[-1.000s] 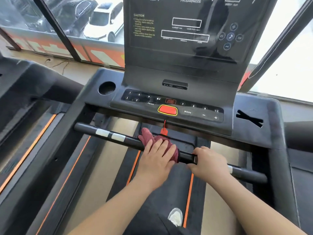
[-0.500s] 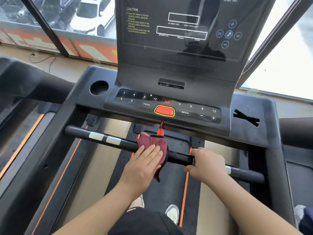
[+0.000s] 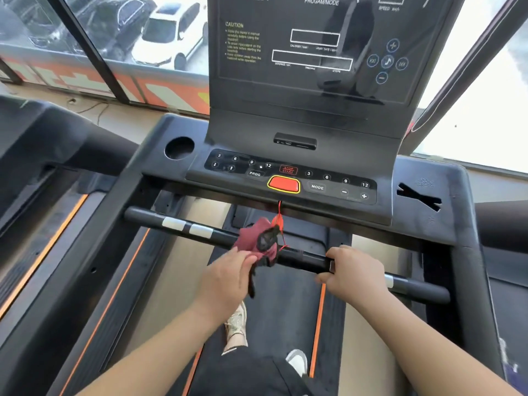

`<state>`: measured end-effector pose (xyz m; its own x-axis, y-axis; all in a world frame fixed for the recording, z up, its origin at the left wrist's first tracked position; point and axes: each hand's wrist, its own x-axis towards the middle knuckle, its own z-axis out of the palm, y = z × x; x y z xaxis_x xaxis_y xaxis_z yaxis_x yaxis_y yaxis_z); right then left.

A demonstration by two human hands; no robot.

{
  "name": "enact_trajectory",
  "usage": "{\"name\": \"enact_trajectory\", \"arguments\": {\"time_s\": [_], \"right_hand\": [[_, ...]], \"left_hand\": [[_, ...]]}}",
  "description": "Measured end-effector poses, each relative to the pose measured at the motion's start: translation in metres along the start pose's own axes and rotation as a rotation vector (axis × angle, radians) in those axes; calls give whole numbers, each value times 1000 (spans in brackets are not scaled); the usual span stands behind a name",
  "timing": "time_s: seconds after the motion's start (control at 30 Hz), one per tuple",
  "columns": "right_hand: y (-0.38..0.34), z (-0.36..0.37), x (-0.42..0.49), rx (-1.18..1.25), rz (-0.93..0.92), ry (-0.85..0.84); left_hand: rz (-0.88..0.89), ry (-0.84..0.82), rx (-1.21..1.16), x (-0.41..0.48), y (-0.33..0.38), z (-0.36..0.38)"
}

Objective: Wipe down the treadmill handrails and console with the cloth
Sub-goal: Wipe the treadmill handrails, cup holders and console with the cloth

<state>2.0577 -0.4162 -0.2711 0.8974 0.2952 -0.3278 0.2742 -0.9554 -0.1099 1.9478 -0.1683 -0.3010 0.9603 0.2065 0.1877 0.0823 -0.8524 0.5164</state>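
A black front handrail (image 3: 148,218) crosses the treadmill below the console (image 3: 288,178), which carries a red stop button and a tall dark display. A dark red cloth (image 3: 253,238), soiled black in places, is bunched on the middle of the bar. My left hand (image 3: 225,278) holds the cloth's lower edge just below the bar, and part of the cloth hangs down from it. My right hand (image 3: 355,274) grips the bar to the right of the cloth. A red safety cord (image 3: 278,212) dangles from the console onto the cloth.
A round cup holder (image 3: 179,148) sits at the console's left, a cross-shaped slot (image 3: 420,197) at its right. Side handrails run down both sides. My shoes stand on the belt (image 3: 285,295) below. Windows with parked cars lie behind.
My left hand has slid back off the bar toward me and now holds the cloth by its lower edge; the cloth has bunched up on the bar. The right hand kept its grip.
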Motion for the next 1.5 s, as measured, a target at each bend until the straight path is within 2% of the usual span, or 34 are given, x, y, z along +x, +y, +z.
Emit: {"name": "enact_trajectory", "arguments": {"time_s": [0.1, 0.17, 0.23, 0.3, 0.37, 0.43, 0.5, 0.63, 0.73, 0.83, 0.93, 1.0, 1.07, 1.1, 1.17, 1.23, 1.3, 1.37, 1.43, 1.5], "right_hand": [[2, 1, 0, 3, -16, 4], [5, 1, 1, 13, -34, -25], [10, 1, 0, 48, -49, -62], [16, 0, -3, 80, -47, -49], [25, -1, -7, 68, -30, -15], [35, 0, -13, 18, -5, 13], [45, 3, -17, -24, 13, 44], [51, 6, -18, -64, -6, 68], [51, 1, -14, -36, 5, 52], [54, 0, -15, -30, 5, 52], [54, 1, -17, -21, 4, 66], [54, 1, -15, -23, -4, 62], [56, 3, -15, -10, -11, 50], [58, 4, -16, 16, -15, 48], [70, 5, -20, 64, 0, 73], [90, 3, -26, 59, 47, 100], [108, -2, -30, 51, 104, 76], [115, -6, -33, 52, 112, 27], [115, -6, -36, 63, 68, 40], [121, 0, -41, 131, 37, 166]], "left_hand": [[-467, 174, -207, 12, -11, -33], [-560, 263, -355, 25, -2, -44], [-500, 298, -397, 32, 26, -44], [-321, 245, -351, 29, 64, -36], [-13, 71, -255, 20, 90, -8], [279, -172, 59, 13, 94, 30], [351, -361, 321, 20, 89, 54], [456, -556, 521, 56, 93, 71], [562, -565, 602, 75, 85, 76], [703, -371, 472, 73, 48, 74], [715, -247, 465, 64, 10, 66], [565, -196, 452, 55, 26, 69], [365, -141, 373, 46, 65, 87], [324, -138, 332, 42, 86, 100], [385, -164, 259, 37, 121, 121], [531, -185, 194, 33, 128, 129], [676, -240, 171, 39, 110, 116], [706, -335, 266, 49, 81, 100], [563, -322, 384, 54, 63, 85], [348, -273, 431, 51, 83, 84]]}}
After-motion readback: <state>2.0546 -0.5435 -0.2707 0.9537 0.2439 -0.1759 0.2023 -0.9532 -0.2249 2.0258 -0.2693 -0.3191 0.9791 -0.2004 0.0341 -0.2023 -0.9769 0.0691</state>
